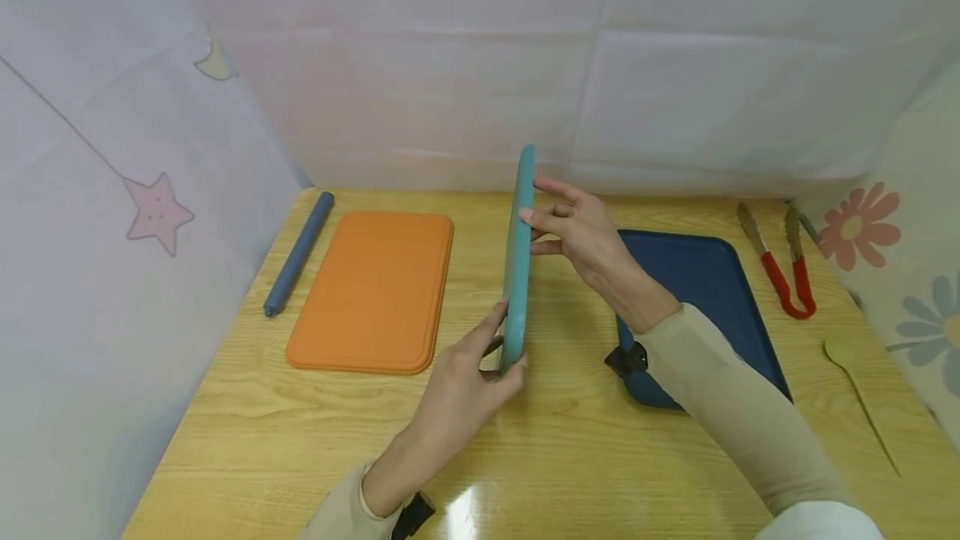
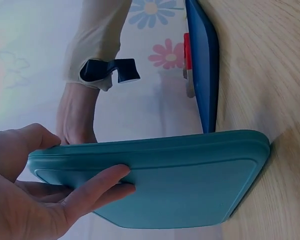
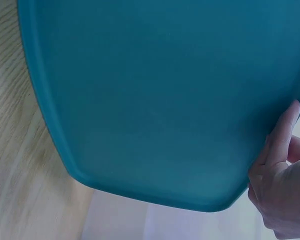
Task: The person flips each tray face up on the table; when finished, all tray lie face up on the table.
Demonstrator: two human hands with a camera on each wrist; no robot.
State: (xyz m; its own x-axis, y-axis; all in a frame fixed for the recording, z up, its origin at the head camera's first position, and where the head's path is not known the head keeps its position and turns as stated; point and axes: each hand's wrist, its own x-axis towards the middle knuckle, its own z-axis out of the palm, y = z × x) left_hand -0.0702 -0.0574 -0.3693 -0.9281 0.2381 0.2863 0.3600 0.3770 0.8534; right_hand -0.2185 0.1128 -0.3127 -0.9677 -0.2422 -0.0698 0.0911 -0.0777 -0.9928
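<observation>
A teal board (image 1: pixel 520 257) stands on edge above the middle of the wooden table, seen nearly edge-on in the head view. My left hand (image 1: pixel 461 386) grips its near end, thumb on one side and fingers on the other; in the left wrist view the left hand (image 2: pixel 45 185) holds a corner of the grooved teal board (image 2: pixel 190 187). At the far upper part, my right hand (image 1: pixel 585 232) holds the edge between thumb and fingers. In the right wrist view the right hand (image 3: pixel 282 175) lies at the rim of the board's smooth face (image 3: pixel 155 100).
An orange board (image 1: pixel 371 290) and a grey-blue rod (image 1: pixel 298 255) lie at the left. On the right are a dark blue board (image 1: pixel 693 294), partly under my right forearm, red-handled tongs (image 1: pixel 783 273) and a yellowish spoon (image 1: pixel 855 386). Patterned cloth hangs behind.
</observation>
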